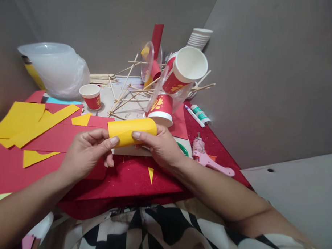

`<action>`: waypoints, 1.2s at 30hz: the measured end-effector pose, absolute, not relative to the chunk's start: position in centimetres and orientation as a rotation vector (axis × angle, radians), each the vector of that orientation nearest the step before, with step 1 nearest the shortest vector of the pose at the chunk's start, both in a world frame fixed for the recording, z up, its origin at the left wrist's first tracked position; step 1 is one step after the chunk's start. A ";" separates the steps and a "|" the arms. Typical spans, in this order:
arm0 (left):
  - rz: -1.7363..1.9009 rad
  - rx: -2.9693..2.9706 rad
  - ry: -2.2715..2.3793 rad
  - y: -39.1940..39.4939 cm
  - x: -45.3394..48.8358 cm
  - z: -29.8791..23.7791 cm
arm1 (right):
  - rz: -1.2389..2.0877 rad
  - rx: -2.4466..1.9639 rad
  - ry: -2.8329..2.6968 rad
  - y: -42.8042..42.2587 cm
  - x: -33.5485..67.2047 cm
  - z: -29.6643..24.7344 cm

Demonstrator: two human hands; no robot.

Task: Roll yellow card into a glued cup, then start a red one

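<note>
A yellow paper tube (132, 128) lies level between my hands above the table's front part. My left hand (89, 149) pinches its left end, thumb in front and fingers behind. Around its right end, my right hand (162, 144) is closed, with the thumb pressed on the front near the paper's overlapping edge. Just behind the tube, a red and white paper cup (161, 108) is tipped with its rim toward me. Above it another such cup (178, 78) tilts up, its open mouth showing.
Sticks joined into a frame (127, 95) stand behind. Yellow paper pieces (21, 120) and red sheets (57, 137) cover the left. A pink glue gun (211, 161) and a marker (194, 116) lie right. A small cup (91, 98) and a plastic-wrapped container stack (57, 70) stand back left.
</note>
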State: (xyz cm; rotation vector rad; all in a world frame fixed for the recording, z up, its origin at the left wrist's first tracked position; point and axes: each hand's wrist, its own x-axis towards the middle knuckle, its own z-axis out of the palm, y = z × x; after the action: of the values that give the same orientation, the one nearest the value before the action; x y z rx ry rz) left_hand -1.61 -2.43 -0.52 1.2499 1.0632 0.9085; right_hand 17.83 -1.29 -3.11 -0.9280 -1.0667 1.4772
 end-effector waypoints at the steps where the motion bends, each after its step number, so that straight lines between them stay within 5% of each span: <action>1: 0.909 1.268 1.071 -2.4 -1.6 -0.5 | 1.482 -0.923 -1.068 -1.3 17.8 -3.1; 29: 1.003 1.082 0.900 -2.2 -1.6 -1.1 | 1.400 -0.931 -1.132 -1.4 18.2 -4.0; 36: 1.211 1.040 0.877 -1.8 -2.3 -0.2 | 1.163 -0.813 -1.255 -1.9 18.1 -3.5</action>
State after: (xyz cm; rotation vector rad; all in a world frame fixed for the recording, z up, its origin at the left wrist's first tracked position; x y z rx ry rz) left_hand -2.32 -1.76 -0.21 1.0403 0.8773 1.2110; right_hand 18.15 -1.90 -3.48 -0.8130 -1.2549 1.1632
